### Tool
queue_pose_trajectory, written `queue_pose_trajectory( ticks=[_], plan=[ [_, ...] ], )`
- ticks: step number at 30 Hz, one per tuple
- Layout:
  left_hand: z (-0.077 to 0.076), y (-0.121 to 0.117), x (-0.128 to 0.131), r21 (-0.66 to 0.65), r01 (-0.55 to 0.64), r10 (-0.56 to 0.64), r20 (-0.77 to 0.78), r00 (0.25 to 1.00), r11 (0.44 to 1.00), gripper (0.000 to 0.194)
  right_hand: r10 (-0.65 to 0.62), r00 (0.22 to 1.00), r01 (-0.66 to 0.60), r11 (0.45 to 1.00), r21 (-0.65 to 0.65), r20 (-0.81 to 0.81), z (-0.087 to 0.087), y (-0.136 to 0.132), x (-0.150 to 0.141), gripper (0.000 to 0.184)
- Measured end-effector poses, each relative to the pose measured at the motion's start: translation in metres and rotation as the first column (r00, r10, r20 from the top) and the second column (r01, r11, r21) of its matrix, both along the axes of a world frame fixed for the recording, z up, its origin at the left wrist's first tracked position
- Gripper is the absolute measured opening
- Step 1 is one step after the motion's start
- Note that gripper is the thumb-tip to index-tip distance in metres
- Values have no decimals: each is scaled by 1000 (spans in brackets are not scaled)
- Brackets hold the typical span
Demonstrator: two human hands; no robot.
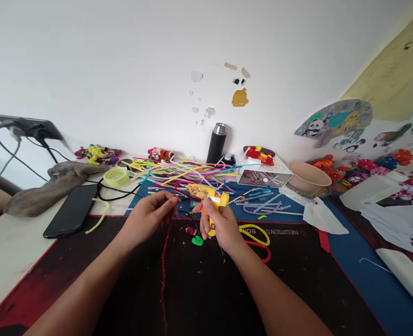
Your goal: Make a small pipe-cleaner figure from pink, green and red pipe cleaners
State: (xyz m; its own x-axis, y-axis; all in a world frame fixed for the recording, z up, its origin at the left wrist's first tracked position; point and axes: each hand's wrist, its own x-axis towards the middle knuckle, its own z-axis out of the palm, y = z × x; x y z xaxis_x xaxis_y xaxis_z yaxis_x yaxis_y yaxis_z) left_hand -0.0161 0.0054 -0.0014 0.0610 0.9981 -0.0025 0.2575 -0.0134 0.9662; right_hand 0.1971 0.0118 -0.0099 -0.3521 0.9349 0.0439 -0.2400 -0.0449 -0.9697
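Angled inward, the left hand (153,213) pinches a thin, fuzzy red strand (163,263) while the right hand (223,225) grips a yellow glue gun (209,192).

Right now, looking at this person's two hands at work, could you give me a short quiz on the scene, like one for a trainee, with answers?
1. Which hand grips the yellow plastic glue gun: (A) left or (B) right?
2. True or false: the black cylindrical bottle with a silver top stands upright.
3. What is the left hand pinching?

Key:
1. B, the right hand.
2. True.
3. A long, glittery red fuzzy stem that hangs down below the fingers.
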Motion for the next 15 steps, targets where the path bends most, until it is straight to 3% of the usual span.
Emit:
queue_pose_trajectory(
  ticks=[5, 15],
  plan=[
    [7, -2, 3, 8, 10, -9, -62, 998, 1000, 57, -2, 998, 3, 1000, -5, 66, -7, -2, 3, 59],
    [16, -3, 8, 16, -10, 11, -68, 998, 1000, 66, -66, 992, 62, 997, 40, 110, 0, -7, -2, 68]
  ],
)
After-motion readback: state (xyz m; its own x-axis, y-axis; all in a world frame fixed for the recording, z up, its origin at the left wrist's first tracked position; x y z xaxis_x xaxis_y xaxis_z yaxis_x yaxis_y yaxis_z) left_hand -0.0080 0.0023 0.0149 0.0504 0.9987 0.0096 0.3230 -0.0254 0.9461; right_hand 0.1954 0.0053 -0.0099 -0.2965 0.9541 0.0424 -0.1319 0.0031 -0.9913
